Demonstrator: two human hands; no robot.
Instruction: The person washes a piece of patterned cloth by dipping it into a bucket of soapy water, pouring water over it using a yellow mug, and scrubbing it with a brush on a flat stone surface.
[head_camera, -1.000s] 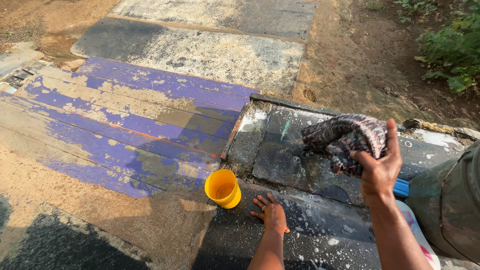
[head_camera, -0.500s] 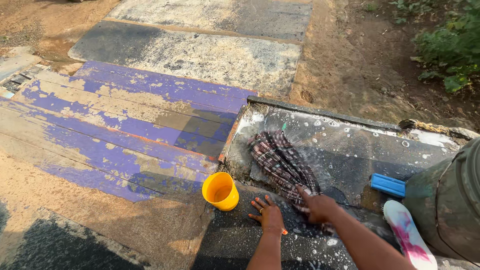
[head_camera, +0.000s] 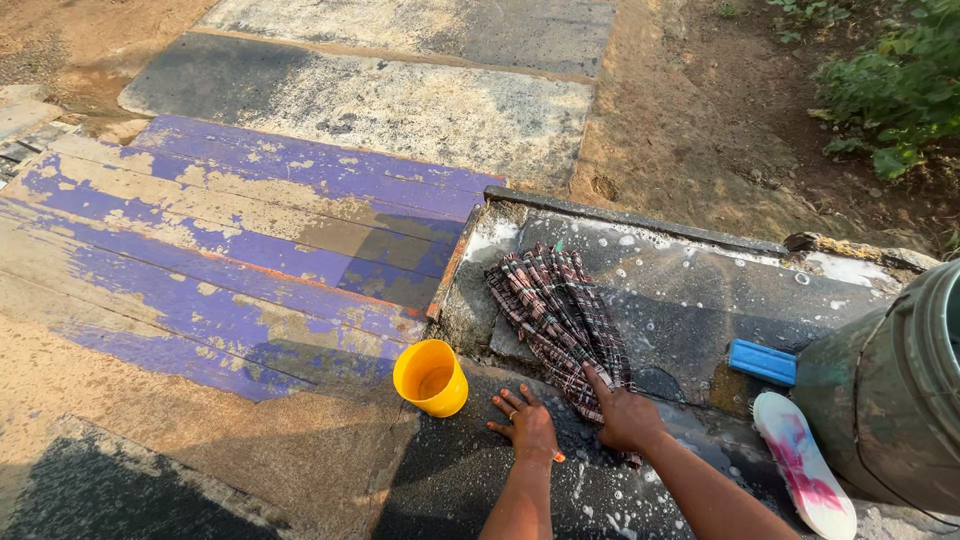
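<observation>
Outdoors, bare earth and green bushes (head_camera: 895, 80) border a wet, sudsy stone washing slab (head_camera: 690, 300), with purple-painted weathered planks (head_camera: 240, 250) and grey concrete slabs (head_camera: 400, 100) to its left. On the slab lies a checked cloth (head_camera: 555, 310), fanned out and soaked, soap foam dotted around it. The right hand (head_camera: 628, 418) presses on the cloth's near end, fingers closed down over the fabric in a loose grip; the left hand (head_camera: 525, 425) rests flat and open on the wet stone just beside it, holding nothing. Judging by this, the cloth is being beaten or scrubbed against the stone; a next stroke would call for a firm hold on the near end and a steady brace from the flat hand. A yellow plastic cup (head_camera: 430, 377) stands left of the hands. A blue bar (head_camera: 762, 361), likely soap or a brush, lies on the slab to the right, near a white and pink sandal-shaped thing (head_camera: 805, 465) and a large greenish drum (head_camera: 890, 390); no labels or signs show
</observation>
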